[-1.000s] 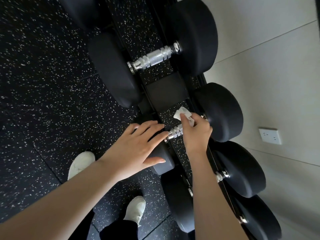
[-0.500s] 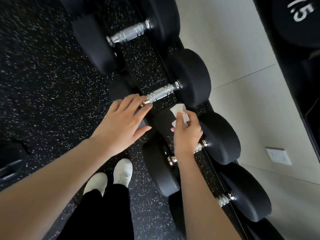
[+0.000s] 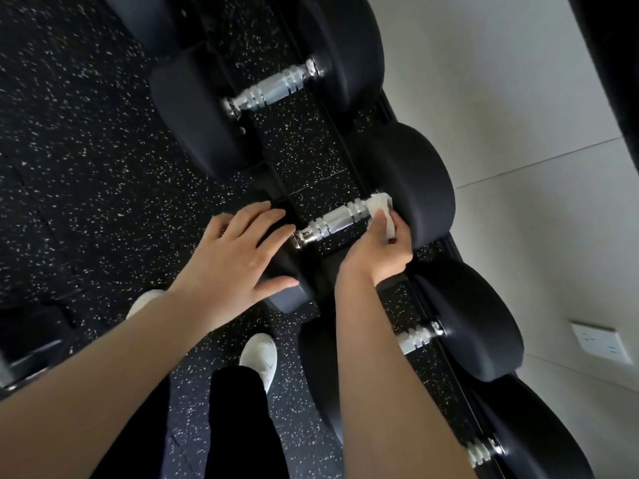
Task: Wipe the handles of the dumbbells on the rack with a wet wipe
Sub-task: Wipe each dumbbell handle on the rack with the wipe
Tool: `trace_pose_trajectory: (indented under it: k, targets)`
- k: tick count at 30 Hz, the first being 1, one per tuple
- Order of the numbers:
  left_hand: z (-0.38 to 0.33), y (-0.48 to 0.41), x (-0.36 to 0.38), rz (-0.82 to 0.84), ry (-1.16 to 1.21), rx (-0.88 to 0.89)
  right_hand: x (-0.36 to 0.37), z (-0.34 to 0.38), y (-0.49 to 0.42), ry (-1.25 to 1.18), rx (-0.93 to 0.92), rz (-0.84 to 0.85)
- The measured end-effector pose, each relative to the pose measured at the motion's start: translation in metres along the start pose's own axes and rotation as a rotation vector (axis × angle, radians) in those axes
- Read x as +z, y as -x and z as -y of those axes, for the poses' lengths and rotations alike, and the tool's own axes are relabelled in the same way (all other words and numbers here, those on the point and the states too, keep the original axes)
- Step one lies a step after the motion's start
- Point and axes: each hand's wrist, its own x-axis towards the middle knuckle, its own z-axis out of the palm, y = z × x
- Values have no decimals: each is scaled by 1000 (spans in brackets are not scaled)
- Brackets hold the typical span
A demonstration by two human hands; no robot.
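The right hand (image 3: 378, 248) pinches the wipe (image 3: 382, 210) on the handle (image 3: 337, 223). The left hand (image 3: 235, 257) lies spread flat just beside it.

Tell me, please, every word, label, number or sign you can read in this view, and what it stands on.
No text can be read in this view.
The black dumbbell heads show no visible numbers or brand marks.
The chrome handle being wiped shows only knurling and grooves; a dark mark near its left collar is too blurred to read.
The white wall socket has slots but no legible marking.
The wet wipe in the right hand is plain white.
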Motion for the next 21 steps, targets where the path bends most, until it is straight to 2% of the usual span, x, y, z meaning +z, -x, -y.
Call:
trace_pose_trajectory:
  k: [7,11,21]
  targets:
    - [13,-2,-4,31,56,82,22,7,1,-105,169,-117]
    - [24,-6,-6,46,57,156,24,8,-1,-45,150,-107]
    - [26,-8,-3,34,50,174,-2,-21,37,266,70,342]
